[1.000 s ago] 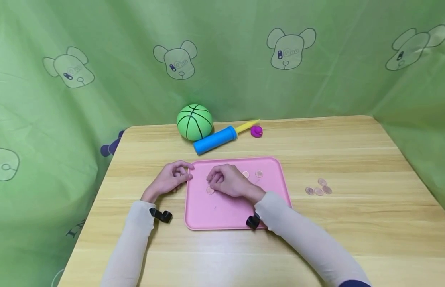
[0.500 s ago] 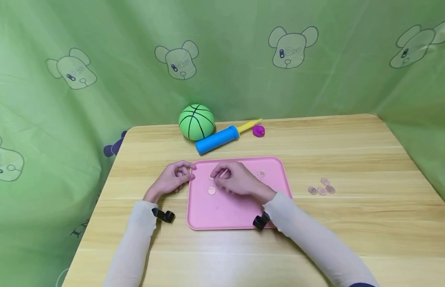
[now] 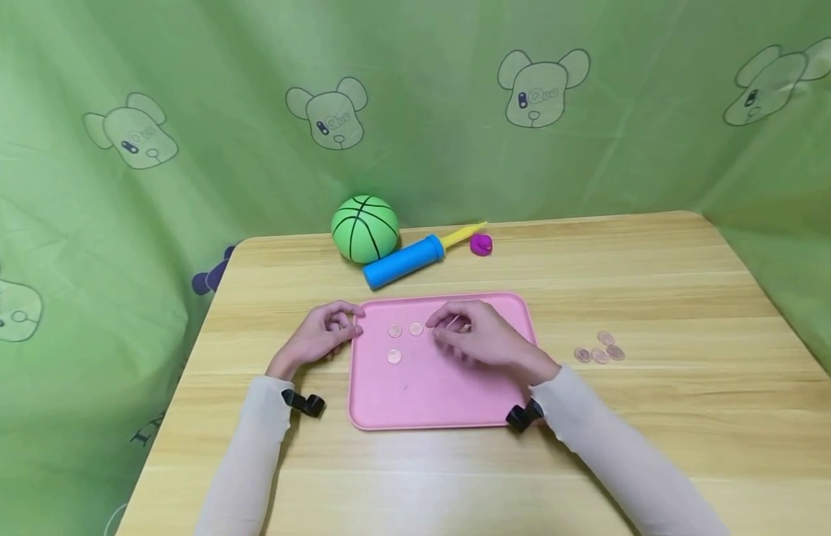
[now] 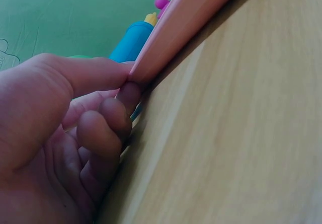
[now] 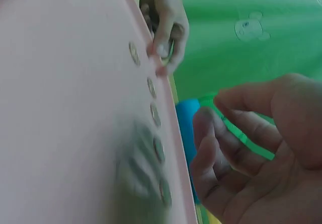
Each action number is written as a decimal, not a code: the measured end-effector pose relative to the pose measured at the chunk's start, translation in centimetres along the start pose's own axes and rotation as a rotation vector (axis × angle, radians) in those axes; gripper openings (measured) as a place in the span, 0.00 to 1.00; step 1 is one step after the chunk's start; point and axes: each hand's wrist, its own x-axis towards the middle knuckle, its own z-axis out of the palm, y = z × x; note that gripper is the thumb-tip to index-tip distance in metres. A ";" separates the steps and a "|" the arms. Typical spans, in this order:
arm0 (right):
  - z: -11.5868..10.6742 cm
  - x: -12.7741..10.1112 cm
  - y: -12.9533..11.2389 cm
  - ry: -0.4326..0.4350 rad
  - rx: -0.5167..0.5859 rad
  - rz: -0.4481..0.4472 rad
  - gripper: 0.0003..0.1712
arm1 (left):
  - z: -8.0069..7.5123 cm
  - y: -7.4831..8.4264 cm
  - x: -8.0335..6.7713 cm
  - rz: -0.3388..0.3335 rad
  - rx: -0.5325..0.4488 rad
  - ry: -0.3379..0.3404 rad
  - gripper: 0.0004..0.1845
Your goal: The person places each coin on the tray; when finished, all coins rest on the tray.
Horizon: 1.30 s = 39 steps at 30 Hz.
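A pink tray lies on the wooden table. My left hand pinches the tray's left rim; in the left wrist view the thumb and fingers meet on the rim. Over the tray's right half, my right hand hovers with loosely bent fingers and nothing visible between them. Three coins show on the tray to the left of that hand. In the right wrist view several coins lie on the tray near its far rim, some under the hand's shadow.
Several more coins lie grouped on the table right of the tray. Behind the tray are a green ball, a blue hand pump with a yellow nozzle, and a small purple toy duck. A green curtain hangs behind the table.
My right hand has shifted rightward across the tray, uncovering coins on the left and now covering the area where others lay. My left hand stays at the tray's rim.
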 end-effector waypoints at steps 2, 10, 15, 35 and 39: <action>-0.8 -0.5 0.6 0.010 -0.002 -0.018 0.11 | 0.0 0.1 0.0 0.002 0.004 0.002 0.17; -3.9 -2.8 2.0 0.091 0.000 -0.006 0.18 | 0.0 0.1 -0.2 -0.011 0.019 -0.004 0.18; -5.9 -4.2 2.4 0.128 0.016 0.055 0.24 | -0.1 0.0 -0.3 -0.010 0.012 0.001 0.17; -11.5 -9.7 6.8 0.356 -0.308 0.040 0.15 | 0.0 -0.1 -0.3 0.002 0.009 -0.003 0.17; -12.6 -10.6 7.7 0.369 -0.361 0.051 0.13 | 0.1 0.1 -0.3 0.004 0.009 -0.001 0.17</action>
